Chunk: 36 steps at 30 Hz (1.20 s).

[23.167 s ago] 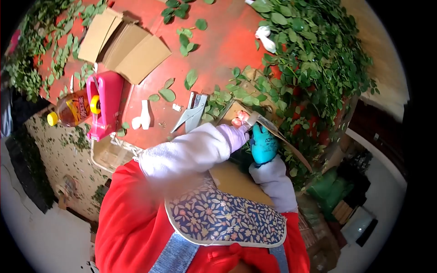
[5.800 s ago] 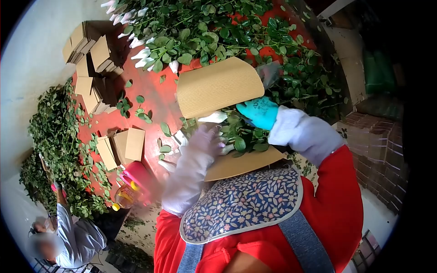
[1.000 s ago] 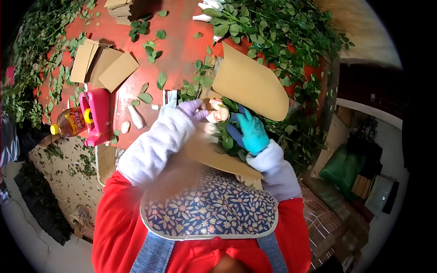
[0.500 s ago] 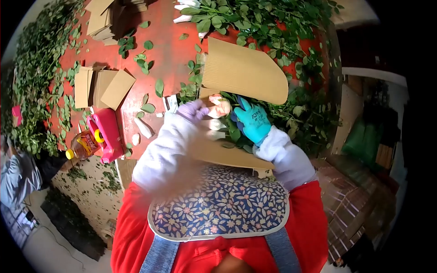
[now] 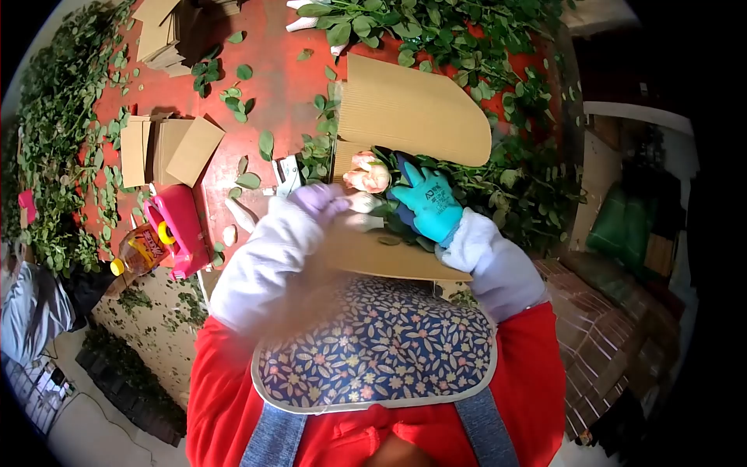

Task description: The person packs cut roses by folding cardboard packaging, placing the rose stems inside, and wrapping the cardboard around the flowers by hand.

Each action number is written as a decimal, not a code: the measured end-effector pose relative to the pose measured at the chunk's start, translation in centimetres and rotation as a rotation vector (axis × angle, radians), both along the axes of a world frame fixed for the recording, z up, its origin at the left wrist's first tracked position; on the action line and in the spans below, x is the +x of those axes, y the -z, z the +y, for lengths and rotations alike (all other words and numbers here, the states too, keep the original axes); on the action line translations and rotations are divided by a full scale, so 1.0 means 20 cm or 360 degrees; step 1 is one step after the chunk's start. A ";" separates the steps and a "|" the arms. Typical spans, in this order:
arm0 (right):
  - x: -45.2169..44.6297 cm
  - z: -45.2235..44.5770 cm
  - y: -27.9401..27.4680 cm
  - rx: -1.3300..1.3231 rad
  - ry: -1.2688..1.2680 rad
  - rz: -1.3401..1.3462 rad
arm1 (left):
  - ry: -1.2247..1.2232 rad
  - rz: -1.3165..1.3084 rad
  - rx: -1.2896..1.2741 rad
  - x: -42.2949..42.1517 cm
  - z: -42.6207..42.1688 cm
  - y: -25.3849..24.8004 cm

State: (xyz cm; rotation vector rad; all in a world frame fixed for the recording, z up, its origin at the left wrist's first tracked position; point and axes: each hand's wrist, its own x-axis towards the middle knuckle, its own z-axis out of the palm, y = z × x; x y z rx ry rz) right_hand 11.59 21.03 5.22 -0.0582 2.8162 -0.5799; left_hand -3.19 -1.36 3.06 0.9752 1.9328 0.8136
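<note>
My left hand [image 5: 317,204], in a pale purple glove, is closed with its fingers curled beside the rose heads; what they may hold is hidden. Close to its fingertips lies a white-netted flower head [image 5: 363,203], and just above is a bare pink-peach rose [image 5: 367,173]. My right hand [image 5: 428,204], in a teal glove with dark blue fingertips, rests over the green stems, fingers spread, to the right of the blooms. Beneath the flowers is a corrugated cardboard sheet [image 5: 416,109], with its near flap [image 5: 389,258] against the floral apron.
A white-and-metal tool [image 5: 288,175], perhaps a stapler, lies left of the flowers. Further left are cardboard pieces [image 5: 167,148], a pink plastic container [image 5: 179,229] and a yellow-capped bottle [image 5: 140,247]. Leafy stems [image 5: 436,35] lie at the back of the red table [image 5: 272,70].
My left hand has moved away from the pink rose, down toward the netted heads, leaving the bloom more exposed. My right hand stays over the stems. The whole view has shifted slightly.
</note>
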 end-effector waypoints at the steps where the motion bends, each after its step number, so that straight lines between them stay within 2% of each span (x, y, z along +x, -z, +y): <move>1: -0.01 -0.01 -0.01 0.0027 0.0035 -0.0048 | -0.0217 -0.0029 0.0054 -0.01 -0.04 -0.05; 3: 0.00 0.00 0.02 0.0007 0.0059 -0.0049 | -0.0412 -0.0213 0.0081 -0.06 -0.17 0.00; 5: 0.00 0.01 0.01 -0.0240 0.0060 0.0145 | -0.0381 -0.0473 0.0087 -0.05 -0.24 0.05; 6: 0.00 0.01 -0.01 -0.0315 0.0094 0.0202 | -0.0161 -0.0385 -0.0167 -0.03 -0.19 -0.03; 7: 0.00 0.03 -0.03 -0.0371 0.0092 0.0178 | 0.0004 -0.0660 -0.0119 -0.01 -0.14 0.01; 9: 0.01 0.04 -0.10 -0.0429 -0.0048 0.0108 | -0.0080 -0.1143 -0.0196 -0.01 -0.07 -0.02; 10: 0.03 0.03 -0.13 -0.0306 -0.0082 0.0064 | -0.0114 -0.1310 -0.0218 -0.02 -0.01 -0.07; 11: 0.04 0.03 -0.11 -0.0315 -0.0123 0.0075 | 0.0186 -0.1025 -0.0352 -0.05 0.04 -0.10; 13: 0.03 0.02 -0.09 -0.0218 -0.0167 0.0071 | 0.0440 -0.0747 -0.0457 -0.05 0.06 -0.07; 15: 0.05 0.01 -0.03 -0.0109 -0.0207 0.0012 | 0.0528 -0.0682 0.0060 -0.01 0.01 0.06; 17: 0.06 0.00 0.00 -0.0013 -0.0214 -0.0035 | 0.0394 -0.0636 0.0265 0.03 -0.04 0.14; 19: 0.06 -0.01 0.00 -0.0035 -0.0156 -0.0018 | 0.0150 -0.0988 0.0064 0.02 -0.05 0.08; 22: 0.06 -0.03 0.00 -0.0039 -0.0115 -0.0015 | 0.0160 0.0134 0.0189 -0.06 -0.23 0.15; 24: 0.06 -0.02 0.00 -0.0061 -0.0138 -0.0012 | -0.0322 -0.0334 -0.0052 -0.09 -0.41 0.00; 29: 0.04 0.03 -0.08 -0.0304 -0.0129 0.0213 | -0.0043 0.0067 -0.0452 -0.01 -0.93 -0.17; 32: 0.00 0.08 -0.22 -0.0690 -0.0089 0.0263 | 0.0052 0.0150 -0.0644 0.05 -1.02 -0.14; 36: -0.03 0.12 -0.49 -0.0651 -0.0032 0.0233 | 0.0086 0.0211 -0.0723 0.10 -0.99 -0.07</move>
